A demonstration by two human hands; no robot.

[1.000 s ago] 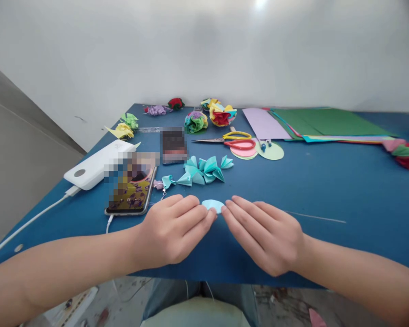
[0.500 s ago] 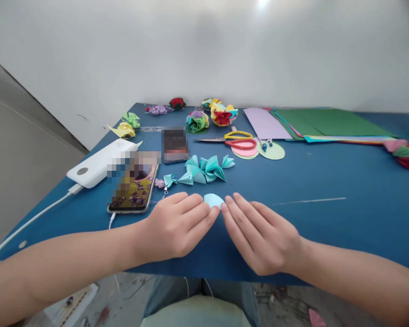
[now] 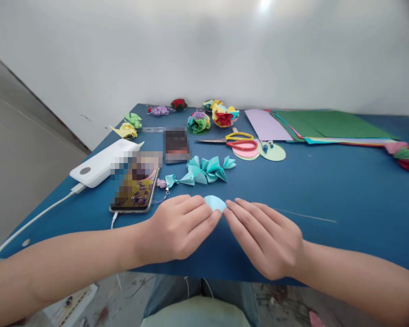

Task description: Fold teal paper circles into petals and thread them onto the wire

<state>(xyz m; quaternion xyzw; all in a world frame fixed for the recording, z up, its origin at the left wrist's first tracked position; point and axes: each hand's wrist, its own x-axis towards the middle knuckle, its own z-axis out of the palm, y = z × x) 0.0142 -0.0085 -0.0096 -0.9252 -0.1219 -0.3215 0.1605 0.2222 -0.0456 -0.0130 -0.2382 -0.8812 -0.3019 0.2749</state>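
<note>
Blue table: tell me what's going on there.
A person is holding a small light-blue curved-edged paper piece up between both hands, the left hand at one end and the right hand at the other. Just beyond, a row of turquoise folded-paper petals lies on the blue flat-topped table. Farther back, the metal scissors with red and yellow handles lie partly on round pink paper, held by neither hand.

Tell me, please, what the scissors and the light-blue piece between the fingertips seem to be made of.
Scissors: blades probably dull metal, grey, tapered; handles perhaps plastic, smooth yellow and red. Light-blue piece: probably matte paper, by its clean edge and even colour.
</note>
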